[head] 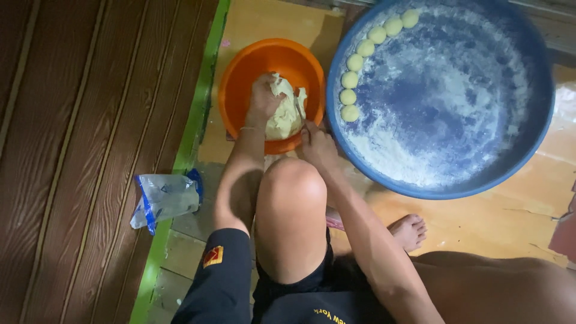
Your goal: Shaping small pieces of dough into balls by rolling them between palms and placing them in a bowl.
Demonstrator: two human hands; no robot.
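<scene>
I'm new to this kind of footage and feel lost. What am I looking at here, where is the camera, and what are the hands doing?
There is one picture, taken by a camera on a person's head, looking down at their own hands and knee. No machine is involved. The left hand presses into a lump of pale dough inside an orange bowl. The right hand rests at the bowl's near edge. Beside it lies a wide blue floured tray with a row of small dough balls along its rim. A plastic bag lies on the floor at the left.
</scene>
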